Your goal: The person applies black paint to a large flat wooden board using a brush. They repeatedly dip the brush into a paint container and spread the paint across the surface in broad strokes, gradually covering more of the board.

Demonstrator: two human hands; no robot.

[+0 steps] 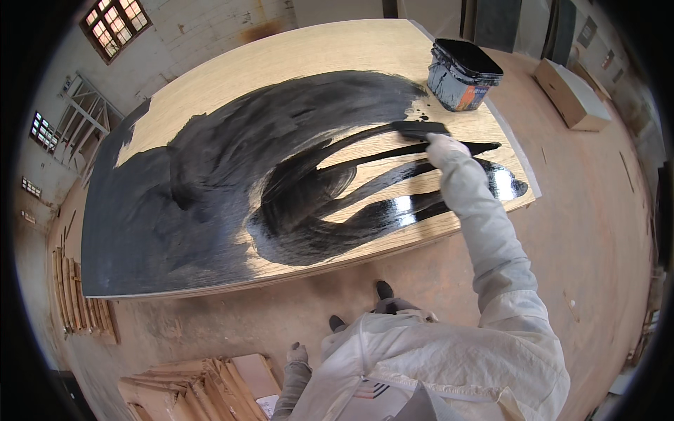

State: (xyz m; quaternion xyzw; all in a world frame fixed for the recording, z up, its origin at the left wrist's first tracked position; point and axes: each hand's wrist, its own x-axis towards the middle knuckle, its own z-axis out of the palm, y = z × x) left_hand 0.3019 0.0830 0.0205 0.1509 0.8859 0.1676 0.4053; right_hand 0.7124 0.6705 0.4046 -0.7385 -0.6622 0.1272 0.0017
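Observation:
My right hand (447, 150), in a pale glove, is closed round a wide, black-coated brush (420, 130), which rests on a large pale wood-grain board (330, 43). Glossy black coating (295, 112) covers the left side and much of the middle of the board in a duller film, with wet streaks under and beside my right arm. My left hand (298, 353) hangs low beside my body, away from the board, fingers curled with nothing seen in them. Just beyond the brush, a black-smeared square bucket (460, 81) stands on the board's far right corner.
Long wooden strips (74, 295) lie on the floor to the left, and a pile of brown boards (196, 393) lies behind my left hand. A pale box (572, 95) sits at the far right. Metal frames (88, 116) lean at the left wall.

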